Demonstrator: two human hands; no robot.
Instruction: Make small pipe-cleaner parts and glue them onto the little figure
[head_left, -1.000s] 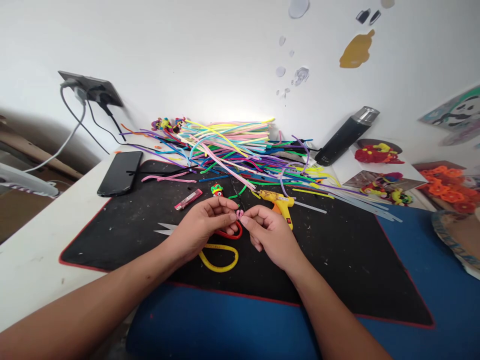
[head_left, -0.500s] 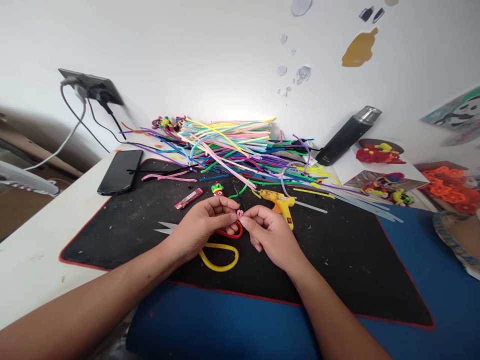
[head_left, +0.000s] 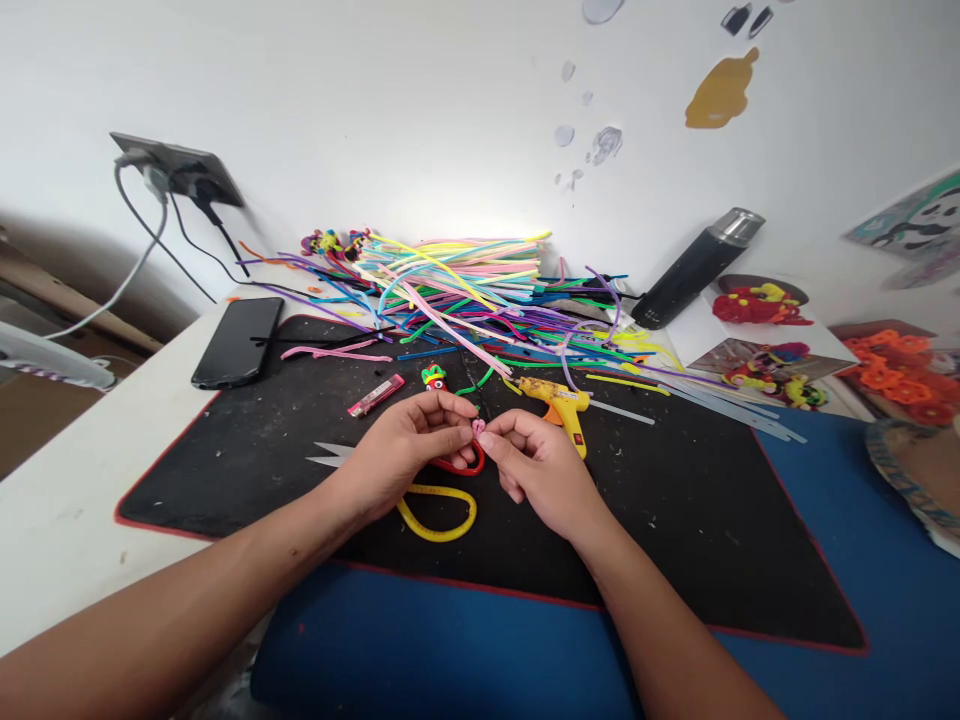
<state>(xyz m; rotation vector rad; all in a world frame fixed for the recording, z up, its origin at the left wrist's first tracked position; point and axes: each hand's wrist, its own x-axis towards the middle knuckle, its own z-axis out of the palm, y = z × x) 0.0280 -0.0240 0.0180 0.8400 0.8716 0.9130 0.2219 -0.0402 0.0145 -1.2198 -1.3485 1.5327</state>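
Observation:
A small pink curled piece is pinched between the fingertips of my left hand and my right hand, over the black mat. Scissors with a red and a yellow handle lie under and in front of my left hand, which hides part of them. Just behind my left fingers is a small red figure with a green and yellow top. A yellow glue gun rests behind my right hand. To the left lies a pink and clear packet.
Colourful pipe cleaners are heaped along the wall. A phone lies at the left. At the right are a tilted black flask, clear glue sticks and orange pieces.

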